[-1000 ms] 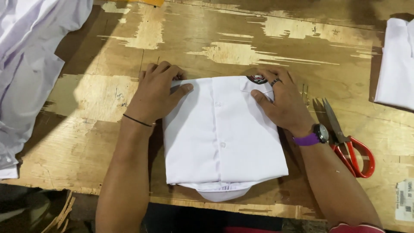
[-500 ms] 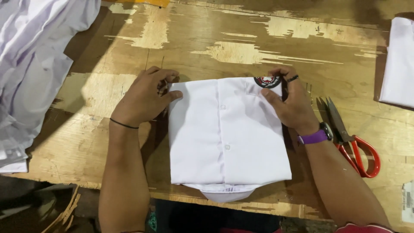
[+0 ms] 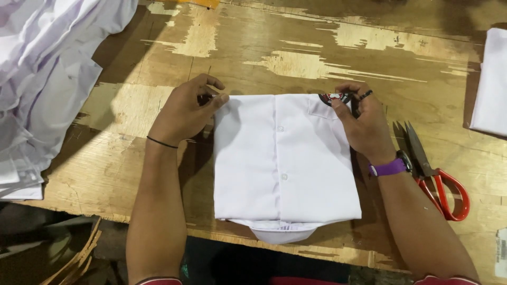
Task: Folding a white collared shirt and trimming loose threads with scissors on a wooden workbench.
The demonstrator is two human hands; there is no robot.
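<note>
A folded white button shirt (image 3: 285, 163) lies on the worn wooden table (image 3: 296, 58), collar hanging over the near edge. A round red-and-black badge (image 3: 331, 97) sits on its pocket at the far right corner. My left hand (image 3: 185, 112) pinches the shirt's far left corner with fingertips. My right hand (image 3: 362, 121), with a purple watch on the wrist, grips the far right corner beside the badge.
Red-handled scissors (image 3: 435, 177) lie on the table just right of my right wrist. A heap of white shirts (image 3: 45, 79) fills the left side. Another folded white garment (image 3: 488, 84) lies at the right edge.
Both hands slid from resting flat on the shirt's top outward to its far corners, and now pinch them. The shirt lies flatter.
</note>
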